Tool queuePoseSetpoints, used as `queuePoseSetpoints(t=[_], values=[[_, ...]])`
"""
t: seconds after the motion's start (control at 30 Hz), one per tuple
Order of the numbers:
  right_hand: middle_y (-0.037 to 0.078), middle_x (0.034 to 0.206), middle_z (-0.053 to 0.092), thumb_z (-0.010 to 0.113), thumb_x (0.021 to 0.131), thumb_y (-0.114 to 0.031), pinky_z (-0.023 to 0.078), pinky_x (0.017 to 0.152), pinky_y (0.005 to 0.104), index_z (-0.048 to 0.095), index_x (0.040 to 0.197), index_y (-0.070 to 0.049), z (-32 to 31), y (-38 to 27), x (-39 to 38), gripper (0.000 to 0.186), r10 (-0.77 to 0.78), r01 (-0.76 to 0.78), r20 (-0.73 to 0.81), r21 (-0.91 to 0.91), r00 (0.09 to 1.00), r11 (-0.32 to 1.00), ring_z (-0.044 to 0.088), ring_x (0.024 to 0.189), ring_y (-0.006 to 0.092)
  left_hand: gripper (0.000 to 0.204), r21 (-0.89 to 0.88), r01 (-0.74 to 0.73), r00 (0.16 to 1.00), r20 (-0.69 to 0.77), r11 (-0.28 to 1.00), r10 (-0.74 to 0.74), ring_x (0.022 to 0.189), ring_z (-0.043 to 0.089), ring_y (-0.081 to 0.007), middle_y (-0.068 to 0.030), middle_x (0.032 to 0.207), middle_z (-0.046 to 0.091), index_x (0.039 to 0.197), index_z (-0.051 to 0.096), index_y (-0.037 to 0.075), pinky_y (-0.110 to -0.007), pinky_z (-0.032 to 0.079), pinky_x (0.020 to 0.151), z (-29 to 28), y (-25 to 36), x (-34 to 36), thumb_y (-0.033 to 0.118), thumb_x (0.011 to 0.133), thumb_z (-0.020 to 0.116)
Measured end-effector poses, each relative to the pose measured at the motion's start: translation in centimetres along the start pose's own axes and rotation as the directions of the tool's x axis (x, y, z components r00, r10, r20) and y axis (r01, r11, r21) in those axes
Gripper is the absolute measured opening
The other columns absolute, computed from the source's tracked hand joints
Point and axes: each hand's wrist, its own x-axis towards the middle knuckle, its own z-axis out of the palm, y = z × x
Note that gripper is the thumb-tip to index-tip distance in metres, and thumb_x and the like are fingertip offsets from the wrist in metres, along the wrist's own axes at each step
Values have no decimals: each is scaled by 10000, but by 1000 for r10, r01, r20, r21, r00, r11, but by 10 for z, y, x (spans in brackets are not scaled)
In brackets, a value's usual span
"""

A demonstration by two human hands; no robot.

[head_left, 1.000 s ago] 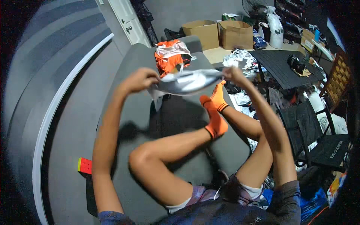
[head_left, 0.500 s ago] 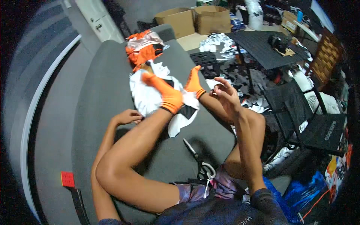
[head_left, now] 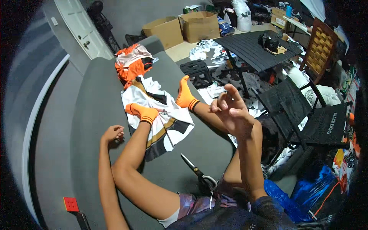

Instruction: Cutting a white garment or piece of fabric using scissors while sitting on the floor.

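Note:
My left hand rests low over the grey sofa beside my left shin, its fingers loosely bent and slightly apart, with nothing seen in them. My right hand is raised above my right knee, palm up and fingers spread and bent, holding nothing visible. A white cloth piece with black and gold-brown panels lies on the sofa under my left foot, which wears an orange sock. My right foot is beyond its right edge. Scissors with dark and pale handles lie between my thighs, blades partly apart.
An orange, pink and black cloth heap lies at the sofa's far end. To the right stand a black slatted table and a black folding chair. Cardboard boxes stand behind. White scraps litter the floor.
My left foot has come down and drawn back onto the white cloth, which now lies more spread out. My left hand sits clear of the cloth; my right hand's fingers have opened wider.

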Motion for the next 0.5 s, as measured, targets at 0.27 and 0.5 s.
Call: queuePoseSetpoints(t=[0.27, 0.5], values=[[40, 799, 460, 572, 747, -71, 442, 878, 430, 431, 1328, -104, -18, 8, 5, 598, 26, -26, -9, -8, 1000, 1000, 546, 881, 244, 132, -58, 148, 984, 112, 987, -141, 495, 484, -99, -4, 640, 549, 917, 590, 77, -249, 395, 416, 5, -4, 40, 185, 931, 517], [37, 807, 522, 580, 826, -87, 481, 775, 316, 416, 1274, -66, -99, 50, -13, 478, 265, -306, -151, -460, 952, 833, 560, 753, 173, 191, -784, 320, 932, 162, 531, -323, 517, 513, -169, -22, 557, 469, 798, 570, 152, -309, 399, 413, 27, 39, 30, 314, 891, 532]])
